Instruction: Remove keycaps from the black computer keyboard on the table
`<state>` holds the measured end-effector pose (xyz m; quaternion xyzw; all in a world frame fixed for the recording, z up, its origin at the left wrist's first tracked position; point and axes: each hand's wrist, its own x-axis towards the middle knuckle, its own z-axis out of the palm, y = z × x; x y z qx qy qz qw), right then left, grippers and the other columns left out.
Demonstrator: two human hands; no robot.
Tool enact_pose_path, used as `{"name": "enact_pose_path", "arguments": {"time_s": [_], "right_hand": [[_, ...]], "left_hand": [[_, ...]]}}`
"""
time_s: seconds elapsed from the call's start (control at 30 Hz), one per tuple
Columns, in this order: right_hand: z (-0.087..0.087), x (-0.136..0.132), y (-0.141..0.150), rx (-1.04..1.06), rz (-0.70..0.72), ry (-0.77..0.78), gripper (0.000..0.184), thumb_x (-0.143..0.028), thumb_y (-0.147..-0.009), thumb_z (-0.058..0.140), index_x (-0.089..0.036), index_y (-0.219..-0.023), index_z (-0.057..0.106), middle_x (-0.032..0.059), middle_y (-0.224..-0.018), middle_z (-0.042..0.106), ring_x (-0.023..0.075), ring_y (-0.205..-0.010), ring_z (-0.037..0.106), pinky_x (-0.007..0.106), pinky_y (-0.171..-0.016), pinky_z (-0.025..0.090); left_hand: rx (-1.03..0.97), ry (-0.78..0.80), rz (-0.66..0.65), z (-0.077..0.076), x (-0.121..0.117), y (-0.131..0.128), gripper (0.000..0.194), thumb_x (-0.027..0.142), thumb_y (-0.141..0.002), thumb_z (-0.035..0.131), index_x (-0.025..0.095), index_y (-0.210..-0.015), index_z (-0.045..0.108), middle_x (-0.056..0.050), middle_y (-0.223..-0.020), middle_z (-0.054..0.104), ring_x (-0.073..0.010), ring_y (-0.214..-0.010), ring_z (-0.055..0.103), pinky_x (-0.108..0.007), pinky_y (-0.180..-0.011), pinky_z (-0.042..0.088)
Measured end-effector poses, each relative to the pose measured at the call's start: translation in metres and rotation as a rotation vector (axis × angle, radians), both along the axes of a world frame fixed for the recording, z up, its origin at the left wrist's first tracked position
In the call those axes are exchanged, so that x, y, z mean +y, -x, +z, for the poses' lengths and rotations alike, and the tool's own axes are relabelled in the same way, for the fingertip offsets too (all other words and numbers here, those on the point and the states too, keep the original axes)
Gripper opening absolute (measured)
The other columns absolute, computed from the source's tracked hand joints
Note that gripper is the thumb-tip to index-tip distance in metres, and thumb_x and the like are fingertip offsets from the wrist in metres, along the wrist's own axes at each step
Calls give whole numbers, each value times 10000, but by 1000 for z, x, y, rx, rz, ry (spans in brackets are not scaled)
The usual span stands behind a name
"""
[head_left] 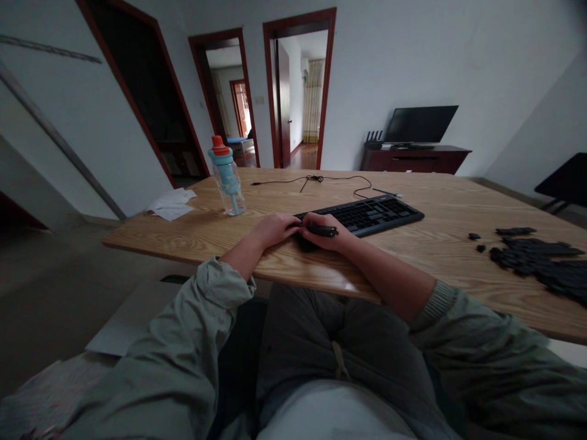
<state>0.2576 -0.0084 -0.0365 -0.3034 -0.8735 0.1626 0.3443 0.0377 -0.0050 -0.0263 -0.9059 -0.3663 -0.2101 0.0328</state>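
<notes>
A black keyboard [367, 214] lies on the wooden table [220, 238], its cable [321, 179] trailing toward the far edge. My right hand [323, 235] rests at the keyboard's near-left corner and grips a small dark tool [322, 230]. Beside it, my left hand [275, 228] touches the same corner, fingers curled against the keyboard's edge. Whether it holds anything is hidden. A heap of loose black keycaps [536, 256] lies on the table to the right, apart from both hands.
A clear water bottle with a blue and orange lid [226, 177] stands left of the keyboard. Crumpled white paper [172, 205] lies near the table's left corner. Behind are open doorways, a dark monitor [419, 125] on a low cabinet, and a black chair [566, 180] at right.
</notes>
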Motion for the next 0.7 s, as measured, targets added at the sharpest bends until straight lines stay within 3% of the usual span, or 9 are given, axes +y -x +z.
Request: {"name": "enact_pose_path", "arguments": {"time_s": [0.33,0.5,0.7], "right_hand": [[-2,-4,8,162,-103,54,163,-364,-860,581,-209,-844,627,4,-713,634,153,-659,560,271,-649,437],[-5,-5,7,193,-80,33,165,-365,-878,564,-211,-846,615,2,-698,613,159,-650,559,278,-646,444],[-9,-2,4,229,-51,-59,203,-392,-930,527,-218,-884,620,24,-770,654,175,-707,588,297,-695,472]], "left_hand": [[227,-186,24,-5,2,-6,267,238,-1003,477,137,-1030,723,-128,-978,733,-224,-901,690,-329,-801,499],[267,-274,-9,-6,1,-8,211,150,-967,504,106,-1009,706,-146,-952,727,-231,-882,694,-341,-788,520],[215,-356,10,-4,4,-12,246,161,-989,459,108,-1043,693,-132,-983,742,-210,-886,703,-326,-795,537]]}}
